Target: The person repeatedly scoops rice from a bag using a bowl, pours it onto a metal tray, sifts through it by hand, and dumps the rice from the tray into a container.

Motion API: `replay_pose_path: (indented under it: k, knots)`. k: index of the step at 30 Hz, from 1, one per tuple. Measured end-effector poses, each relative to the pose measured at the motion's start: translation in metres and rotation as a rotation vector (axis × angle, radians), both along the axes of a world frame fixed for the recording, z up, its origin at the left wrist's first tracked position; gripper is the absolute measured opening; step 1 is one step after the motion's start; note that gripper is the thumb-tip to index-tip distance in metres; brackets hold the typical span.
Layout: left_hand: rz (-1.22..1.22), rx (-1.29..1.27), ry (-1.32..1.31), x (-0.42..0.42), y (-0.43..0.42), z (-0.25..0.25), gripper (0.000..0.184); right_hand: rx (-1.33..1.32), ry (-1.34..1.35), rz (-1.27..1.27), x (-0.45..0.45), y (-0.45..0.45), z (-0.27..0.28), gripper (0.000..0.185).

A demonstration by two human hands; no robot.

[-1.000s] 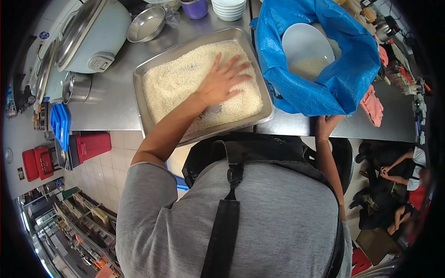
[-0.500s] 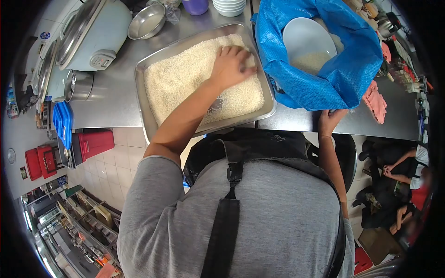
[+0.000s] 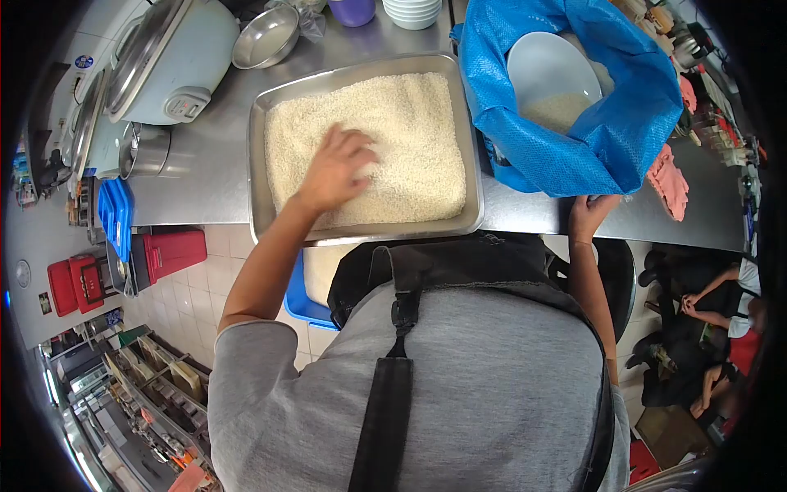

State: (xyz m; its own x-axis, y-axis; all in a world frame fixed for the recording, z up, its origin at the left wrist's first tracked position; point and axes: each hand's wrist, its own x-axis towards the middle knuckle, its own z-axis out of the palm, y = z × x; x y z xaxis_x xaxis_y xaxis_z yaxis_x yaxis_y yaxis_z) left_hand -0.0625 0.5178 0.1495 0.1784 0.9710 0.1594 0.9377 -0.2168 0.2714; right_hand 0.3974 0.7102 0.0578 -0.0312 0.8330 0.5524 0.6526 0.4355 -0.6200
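Note:
My left hand (image 3: 338, 168) is over the pale rice (image 3: 410, 148), fingers spread and slightly blurred, with nothing held in them. The rice lies as a broad layer in a rectangular metal tray (image 3: 474, 184). My right hand (image 3: 592, 215) is at the table's front edge with its fingers curled at the front of a blue woven bag (image 3: 525, 160); its fingertips are partly hidden. Inside the open bag a white bowl (image 3: 551, 70) leans tilted, with some rice (image 3: 557, 111) in its lower part.
A large rice cooker (image 3: 176, 74) and a metal pot (image 3: 147, 149) stand on the left. Behind the tray are a metal bowl (image 3: 266, 37), a purple container (image 3: 352, 10) and stacked white bowls (image 3: 412, 11). A pink cloth (image 3: 668, 182) lies right. Seated people (image 3: 713, 328) are at far right.
My left hand has swept left and toward me across the rice, which now lies flatter. The tray has turned squarer to the table edge. My right hand stays at the bag.

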Motion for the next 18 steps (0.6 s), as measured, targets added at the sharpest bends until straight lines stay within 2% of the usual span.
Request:
replay_pose_path:
  k: [6,9,12,18]
  knots:
    - [0.369,0.122,-0.012,-0.057,-0.028,0.003,0.033,-0.015,0.056,0.004,-0.004,-0.002,0.004,0.058]
    - [0.596,0.227,-0.049,-0.062,-0.021,-0.008,0.035,-0.029,-0.022,-0.009,0.000,-0.002,0.000,0.059]
    - [0.526,0.328,-0.153,-0.038,0.000,-0.004,0.032,-0.040,0.055,0.011,0.000,0.000,-0.003,0.060]
    - [0.202,0.144,-0.277,0.036,0.018,0.001,0.017,0.001,-0.011,-0.006,-0.004,-0.003,0.006,0.060]
